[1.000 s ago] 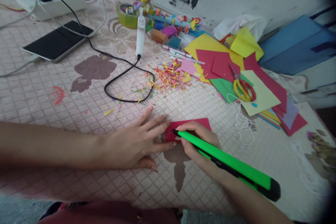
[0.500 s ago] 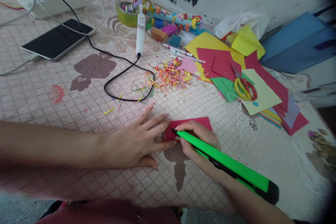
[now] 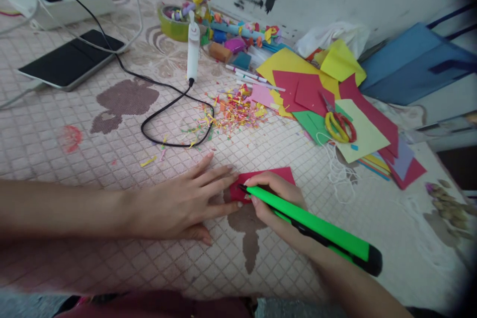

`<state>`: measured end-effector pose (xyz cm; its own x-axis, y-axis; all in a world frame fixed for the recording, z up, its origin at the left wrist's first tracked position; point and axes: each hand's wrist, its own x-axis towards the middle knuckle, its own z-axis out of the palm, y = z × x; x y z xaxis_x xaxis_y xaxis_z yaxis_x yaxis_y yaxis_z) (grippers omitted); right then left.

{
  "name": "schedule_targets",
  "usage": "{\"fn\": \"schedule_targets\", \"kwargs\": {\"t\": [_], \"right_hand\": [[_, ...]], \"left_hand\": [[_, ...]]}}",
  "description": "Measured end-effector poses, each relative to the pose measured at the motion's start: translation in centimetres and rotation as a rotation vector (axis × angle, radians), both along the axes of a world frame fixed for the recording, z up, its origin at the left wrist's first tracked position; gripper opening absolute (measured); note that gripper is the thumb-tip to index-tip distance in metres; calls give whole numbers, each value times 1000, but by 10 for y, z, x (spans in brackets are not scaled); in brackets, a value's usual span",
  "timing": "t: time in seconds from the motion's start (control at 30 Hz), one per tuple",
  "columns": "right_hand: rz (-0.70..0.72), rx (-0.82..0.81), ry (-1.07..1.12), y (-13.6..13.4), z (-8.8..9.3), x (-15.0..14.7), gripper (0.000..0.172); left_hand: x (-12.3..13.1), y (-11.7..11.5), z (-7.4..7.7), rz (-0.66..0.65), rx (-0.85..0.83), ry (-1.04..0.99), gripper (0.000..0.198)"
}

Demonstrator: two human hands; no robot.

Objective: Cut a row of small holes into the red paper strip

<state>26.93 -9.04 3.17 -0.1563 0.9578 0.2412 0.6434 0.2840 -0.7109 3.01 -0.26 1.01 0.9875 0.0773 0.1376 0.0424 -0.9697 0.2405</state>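
My left hand (image 3: 190, 201) lies flat with its fingers spread, the fingertips on the left part of a small red paper piece (image 3: 285, 176). In a pen-like grip, my right hand (image 3: 279, 198) is closed around a thick green and black utility knife (image 3: 313, 221). Its dark tip touches the red paper close to my left fingertips; the blade itself is too small to make out. My right hand covers part of the paper.
Beyond my hands are colourful paper scraps (image 3: 240, 112), a black cable loop (image 3: 143, 131) and a white corded device (image 3: 193, 52). Scissors (image 3: 341, 126) lie on coloured sheets (image 3: 367, 126) beside white string (image 3: 337, 174). A tablet (image 3: 72, 59) is at left, tape (image 3: 173, 27) near the wall.
The view has shifted slightly, so everything sits a little further left. Both hands keep their places on the red paper, the knife tip still against it.
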Motion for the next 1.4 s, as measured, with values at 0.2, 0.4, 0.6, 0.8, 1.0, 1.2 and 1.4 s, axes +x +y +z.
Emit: {"fn": "schedule_targets", "kwargs": {"t": [0.2,0.4,0.6,0.8,1.0,1.2,1.4], "right_hand": [[1,47,13,0,-12,1,23],[56,67,17,2,-15,4,27],[74,34,0,3,-10,8,25],[87,17,-13,5,-3,10,21],[-14,19,33,6,2,9,17],[28,35,-11,7,0,7,20],[52,38,-13,7,-2,6,19]], "left_hand": [[-2,10,-2,-44,4,40,71],[7,-3,-4,55,51,7,67],[12,-13,-5,113,124,-16,70],[11,-11,-6,114,123,-28,72],[10,-10,-8,110,85,-47,72],[11,-9,-6,89,56,-30,66],[9,-9,-7,92,51,-32,64]]}}
